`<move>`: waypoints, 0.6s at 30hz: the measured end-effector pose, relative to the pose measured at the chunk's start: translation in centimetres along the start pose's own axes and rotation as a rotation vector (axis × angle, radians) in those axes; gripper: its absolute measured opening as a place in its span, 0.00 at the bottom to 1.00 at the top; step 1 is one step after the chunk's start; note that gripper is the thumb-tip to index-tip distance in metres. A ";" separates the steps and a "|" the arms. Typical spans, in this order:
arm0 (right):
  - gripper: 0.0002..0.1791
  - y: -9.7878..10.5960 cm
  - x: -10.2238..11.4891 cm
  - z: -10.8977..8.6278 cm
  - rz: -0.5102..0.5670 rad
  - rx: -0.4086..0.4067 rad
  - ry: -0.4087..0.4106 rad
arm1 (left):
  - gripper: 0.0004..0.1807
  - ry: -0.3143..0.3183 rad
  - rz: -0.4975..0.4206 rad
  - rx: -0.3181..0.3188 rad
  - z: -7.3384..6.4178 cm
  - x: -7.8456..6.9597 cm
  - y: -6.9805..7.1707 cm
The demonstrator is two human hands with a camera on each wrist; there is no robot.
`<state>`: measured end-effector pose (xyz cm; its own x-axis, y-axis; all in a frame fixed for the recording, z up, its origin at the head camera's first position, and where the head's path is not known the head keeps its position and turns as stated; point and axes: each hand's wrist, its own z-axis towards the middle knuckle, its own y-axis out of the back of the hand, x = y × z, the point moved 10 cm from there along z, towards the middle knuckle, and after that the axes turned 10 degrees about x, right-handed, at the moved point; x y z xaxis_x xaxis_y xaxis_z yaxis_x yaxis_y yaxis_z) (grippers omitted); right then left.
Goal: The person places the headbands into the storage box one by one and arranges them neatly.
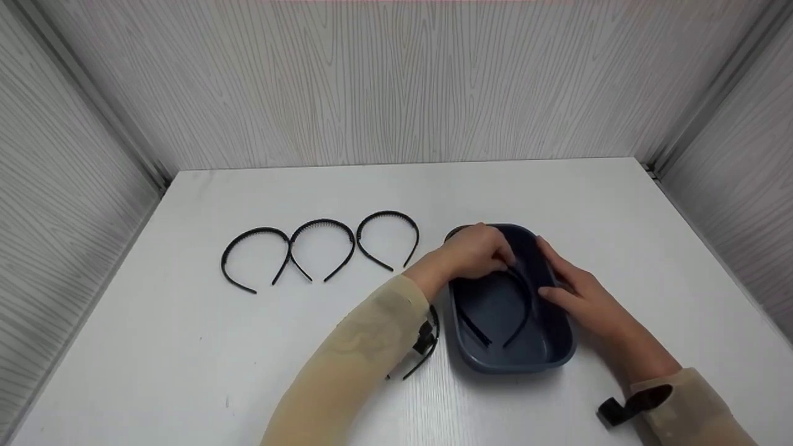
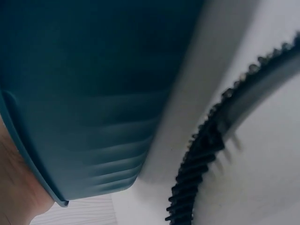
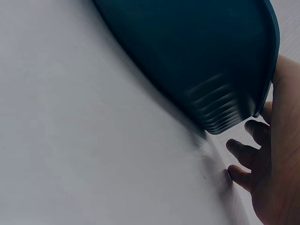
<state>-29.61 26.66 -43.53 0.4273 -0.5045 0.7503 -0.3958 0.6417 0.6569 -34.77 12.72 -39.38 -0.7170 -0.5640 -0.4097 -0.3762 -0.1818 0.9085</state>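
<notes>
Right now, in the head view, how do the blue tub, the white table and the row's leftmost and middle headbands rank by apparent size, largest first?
1. White table
2. Blue tub
3. Leftmost headband and middle headband: too alike to rank.

Headband (image 1: 528, 300) in tub (image 1: 553, 325), other headbands (image 1: 322, 221) left.

No lettering, label, brand, number or sign can be read anywhere (the basin (image 1: 514, 369) beneath the left hand (image 1: 477, 251) and the headbands (image 1: 322, 221) to that hand's left included).
</notes>
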 end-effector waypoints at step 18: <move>0.43 -0.1 -0.2 0.0 -0.008 0.014 -0.021 | 0.11 0.042 0.003 0.007 -0.1 0.1 -0.1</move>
<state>-29.69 26.67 -43.74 0.4135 -0.5212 0.7466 -0.4044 0.6296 0.6634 -34.71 12.58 -39.52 -0.6927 -0.5982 -0.4030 -0.3781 -0.1747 0.9091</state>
